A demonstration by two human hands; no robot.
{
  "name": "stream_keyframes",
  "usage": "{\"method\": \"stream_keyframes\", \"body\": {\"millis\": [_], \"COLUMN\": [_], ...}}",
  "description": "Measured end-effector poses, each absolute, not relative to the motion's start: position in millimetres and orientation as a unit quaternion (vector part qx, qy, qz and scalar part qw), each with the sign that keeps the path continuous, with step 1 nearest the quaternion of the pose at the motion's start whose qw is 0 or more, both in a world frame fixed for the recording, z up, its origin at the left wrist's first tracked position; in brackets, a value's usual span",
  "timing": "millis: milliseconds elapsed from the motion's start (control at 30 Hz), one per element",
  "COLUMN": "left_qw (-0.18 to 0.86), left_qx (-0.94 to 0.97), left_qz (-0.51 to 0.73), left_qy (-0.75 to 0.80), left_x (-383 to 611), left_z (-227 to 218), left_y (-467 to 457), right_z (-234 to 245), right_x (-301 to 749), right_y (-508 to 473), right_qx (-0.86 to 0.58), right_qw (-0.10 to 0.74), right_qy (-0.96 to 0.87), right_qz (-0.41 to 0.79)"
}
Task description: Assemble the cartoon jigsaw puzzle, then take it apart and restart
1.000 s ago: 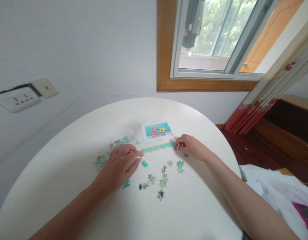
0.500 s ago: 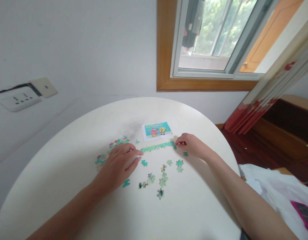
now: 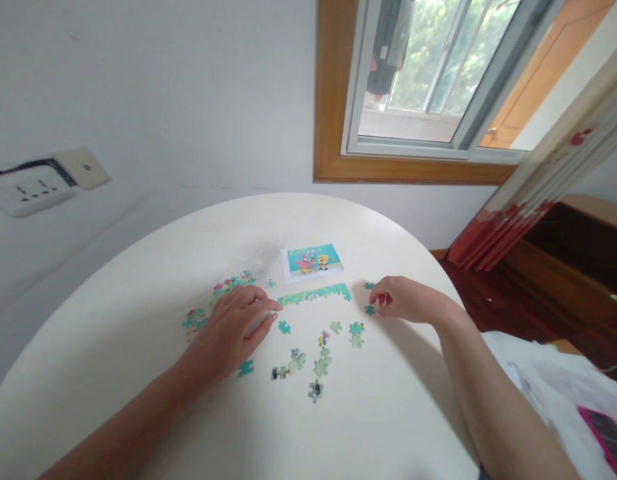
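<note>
My left hand rests on the table with thumb and fingers apart, its index fingertip at the left end of a joined strip of green jigsaw puzzle pieces. Partly hidden behind that hand is a pile of loose puzzle pieces. Right of the strip, my right hand hovers with bent fingers, a gap showing between them and nothing visible held. Beside its fingertips lie two teal pieces, an upper puzzle piece and a lower puzzle piece. A picture card with cartoon figures lies behind the strip.
Several loose pieces, including pale green ones, a teal piece and another teal piece, are scattered over the white round table. A wall and window stand behind; white fabric lies at right.
My right hand has moved right, away from the strip's right end. A teal piece from there now lies apart, just left of that hand. My left hand stays by the strip's left end.
</note>
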State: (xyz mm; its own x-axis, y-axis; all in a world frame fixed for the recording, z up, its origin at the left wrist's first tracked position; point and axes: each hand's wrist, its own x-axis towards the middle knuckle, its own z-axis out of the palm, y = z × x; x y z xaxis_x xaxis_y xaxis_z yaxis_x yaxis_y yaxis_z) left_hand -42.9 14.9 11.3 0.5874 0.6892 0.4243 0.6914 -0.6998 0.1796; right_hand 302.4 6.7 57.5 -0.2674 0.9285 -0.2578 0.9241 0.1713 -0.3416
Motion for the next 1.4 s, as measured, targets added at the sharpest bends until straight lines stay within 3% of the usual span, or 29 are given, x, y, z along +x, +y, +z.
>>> {"method": "stream_keyframes", "body": {"millis": [300, 1033, 1267, 1400], "left_qw": [-0.001, 0.007, 0.001, -0.001], "left_qx": [-0.893, -0.891, -0.886, -0.888], "left_qz": [-0.24, -0.242, -0.239, -0.236], "left_qy": [-0.382, -0.383, -0.397, -0.394], "left_x": [-44, -44, -44, -44], "left_z": [12, 16, 17, 18], "left_y": [15, 13, 12, 13], "right_z": [52, 43, 66, 62], "right_x": [313, 306, 288, 280], "right_y": [24, 31, 3, -1], "right_qx": [-0.676, -0.632, -0.5, -0.483], "right_qw": [0.084, 0.102, 0.053, 0.026], "right_qy": [-0.72, -0.754, -0.814, -0.821], "right_qz": [0.137, 0.15, 0.29, 0.303]}}
